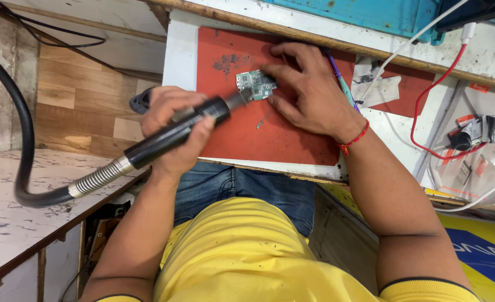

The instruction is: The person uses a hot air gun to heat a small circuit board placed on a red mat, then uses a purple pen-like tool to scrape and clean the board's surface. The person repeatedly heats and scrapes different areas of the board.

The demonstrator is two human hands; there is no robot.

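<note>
Left hand (pixel 176 130) grasps hot-air wand (pixel 172 134); right hand (pixel 309 89), fingers spread, presses circuit board (pixel 255 85) on red mat (pixel 247 134); red wire (pixel 426 106) + tweezers (pixel 341 78) at right.

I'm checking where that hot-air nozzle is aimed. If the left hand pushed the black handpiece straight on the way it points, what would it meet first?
Most likely the small green circuit board on the red mat. The left hand aims the black handpiece at its near edge, and the right hand pins the board just beyond. Whether the nozzle touches already is unclear.

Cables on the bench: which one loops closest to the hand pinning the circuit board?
The red cable. It curves down just beside the right hand and its wrist, while the white cables run higher and farther off, toward the blue box.
</note>
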